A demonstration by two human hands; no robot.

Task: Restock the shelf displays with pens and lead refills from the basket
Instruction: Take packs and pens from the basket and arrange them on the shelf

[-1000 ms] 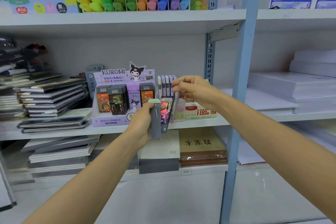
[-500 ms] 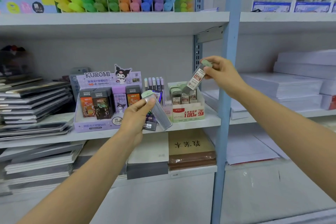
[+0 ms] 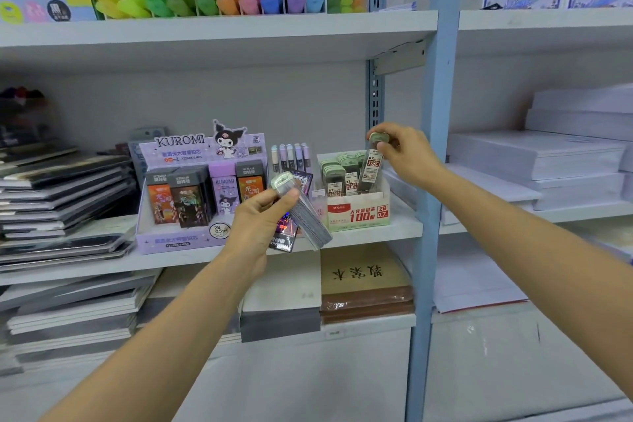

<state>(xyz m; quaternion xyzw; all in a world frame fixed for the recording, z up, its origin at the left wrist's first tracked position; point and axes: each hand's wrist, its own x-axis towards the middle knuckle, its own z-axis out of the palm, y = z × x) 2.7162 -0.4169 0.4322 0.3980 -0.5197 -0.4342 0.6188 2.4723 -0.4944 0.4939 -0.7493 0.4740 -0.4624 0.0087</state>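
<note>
Now the right hand (image 3: pixel 404 156) pinches one lead refill (image 3: pixel 371 166) at the white box (image 3: pixel 358 216); the left hand (image 3: pixel 258 221) grips a stack (image 3: pixel 306 217) not yet shelved.

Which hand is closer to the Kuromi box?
Left. The left hand, gripping lead cases, is in front of the Kuromi box, at its right end; the right hand is farther right, over the white refill box.
</note>
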